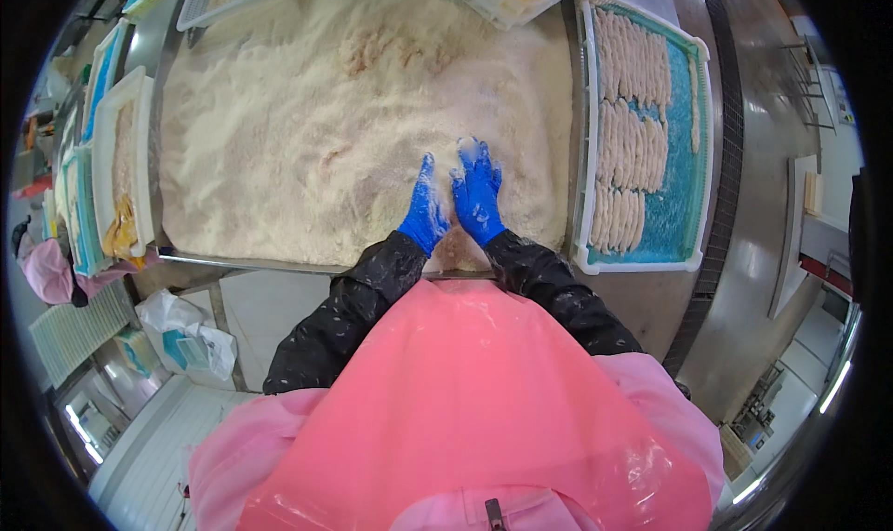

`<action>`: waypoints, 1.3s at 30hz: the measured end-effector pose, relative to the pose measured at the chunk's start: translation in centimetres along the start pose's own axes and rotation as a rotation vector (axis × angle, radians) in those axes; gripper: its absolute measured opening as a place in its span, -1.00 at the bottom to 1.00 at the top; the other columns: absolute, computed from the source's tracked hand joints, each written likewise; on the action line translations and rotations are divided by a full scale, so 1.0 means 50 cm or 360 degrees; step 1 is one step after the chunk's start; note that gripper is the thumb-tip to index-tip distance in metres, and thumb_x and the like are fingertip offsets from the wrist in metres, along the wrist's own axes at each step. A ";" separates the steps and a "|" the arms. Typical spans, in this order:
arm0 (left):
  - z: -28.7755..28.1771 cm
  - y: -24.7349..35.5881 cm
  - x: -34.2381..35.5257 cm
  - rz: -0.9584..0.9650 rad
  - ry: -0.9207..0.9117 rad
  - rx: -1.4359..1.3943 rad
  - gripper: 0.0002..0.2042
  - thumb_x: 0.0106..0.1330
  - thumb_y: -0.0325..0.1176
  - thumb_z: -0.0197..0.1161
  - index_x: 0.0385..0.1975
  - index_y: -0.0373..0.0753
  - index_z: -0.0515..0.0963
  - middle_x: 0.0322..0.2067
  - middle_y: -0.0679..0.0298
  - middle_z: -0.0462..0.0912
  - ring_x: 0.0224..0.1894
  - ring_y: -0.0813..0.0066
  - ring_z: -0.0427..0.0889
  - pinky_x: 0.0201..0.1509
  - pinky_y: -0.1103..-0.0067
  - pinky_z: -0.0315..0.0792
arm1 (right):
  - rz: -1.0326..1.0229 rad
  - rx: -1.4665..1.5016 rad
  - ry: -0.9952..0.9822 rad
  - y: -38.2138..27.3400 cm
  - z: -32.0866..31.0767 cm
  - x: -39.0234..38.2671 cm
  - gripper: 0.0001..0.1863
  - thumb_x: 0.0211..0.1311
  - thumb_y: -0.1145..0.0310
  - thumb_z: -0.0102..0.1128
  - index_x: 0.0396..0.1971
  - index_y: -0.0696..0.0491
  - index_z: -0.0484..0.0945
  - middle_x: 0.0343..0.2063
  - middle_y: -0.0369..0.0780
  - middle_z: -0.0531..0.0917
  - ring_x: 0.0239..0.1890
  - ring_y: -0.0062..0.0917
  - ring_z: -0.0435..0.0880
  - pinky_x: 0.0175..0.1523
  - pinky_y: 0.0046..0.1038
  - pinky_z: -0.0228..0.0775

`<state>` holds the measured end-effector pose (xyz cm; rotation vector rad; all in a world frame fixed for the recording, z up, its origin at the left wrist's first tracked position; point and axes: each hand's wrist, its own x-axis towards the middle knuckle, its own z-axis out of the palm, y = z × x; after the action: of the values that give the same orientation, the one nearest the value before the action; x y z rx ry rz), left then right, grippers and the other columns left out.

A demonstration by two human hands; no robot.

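A wide bed of pale, crumb-like coating [270, 150] fills the metal-edged table before me. My left hand [425, 213], in a blue glove, rests in the coating near the front edge, turned partly on its side with its fingers stretched out. Close beside it, my right hand [478, 194] lies palm down with fingers apart, its fingertips dusted with crumbs. Neither hand shows anything held. Between my wrists and the front edge the coating looks pinkish. Further back, reddish-brown patches [381, 49] show in the bed.
At right stands a white-rimmed tray [704, 159] with rows of coated strips [633, 145] on a blue base. A clear plastic container [507, 6] and a white basket [191, 10] sit at the back. A white tub [141, 103] with yellowish gloves [121, 229] stands left.
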<state>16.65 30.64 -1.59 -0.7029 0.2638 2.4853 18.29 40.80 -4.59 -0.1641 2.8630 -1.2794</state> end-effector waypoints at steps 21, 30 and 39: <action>-0.057 -0.023 -0.054 -0.0114 0.0395 0.1205 -0.33 0.37 0.25 -0.31 0.16 -0.21 0.37 -0.09 0.08 0.59 -0.20 0.31 0.61 -0.09 0.48 0.47 | 0.1009 0.2486 -0.0085 0.084 -0.483 -0.146 -0.64 0.35 0.22 -0.01 0.00 0.14 0.45 -0.38 -0.34 0.50 -0.41 -0.67 0.45 -0.28 -0.64 0.36; -0.047 -0.030 -0.029 -0.0025 0.0554 0.1367 -0.30 0.36 0.27 -0.38 0.02 -0.20 0.50 -0.31 0.20 0.66 -0.39 0.49 0.59 -0.30 0.63 0.41 | 0.0678 -0.0335 0.0392 0.357 -0.652 -0.277 -0.65 0.35 0.33 -0.06 0.06 0.13 0.45 -0.37 -0.12 0.61 -0.40 -0.35 0.63 -0.25 -0.38 0.47; -0.030 -0.070 -0.053 0.0328 0.0570 0.1700 -0.44 0.43 0.10 -0.23 0.07 -0.27 0.45 -0.28 0.14 0.65 -0.36 0.47 0.62 -0.32 0.62 0.46 | 0.0627 -0.0225 0.0274 0.402 -0.656 -0.249 -0.54 0.12 0.55 -0.04 0.09 0.12 0.44 -0.18 -0.01 0.61 -0.19 -0.24 0.62 -0.08 -0.31 0.41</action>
<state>21.10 31.92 -1.60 -0.6252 1.6846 1.9246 27.34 79.65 1.87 0.5088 2.9156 -1.0613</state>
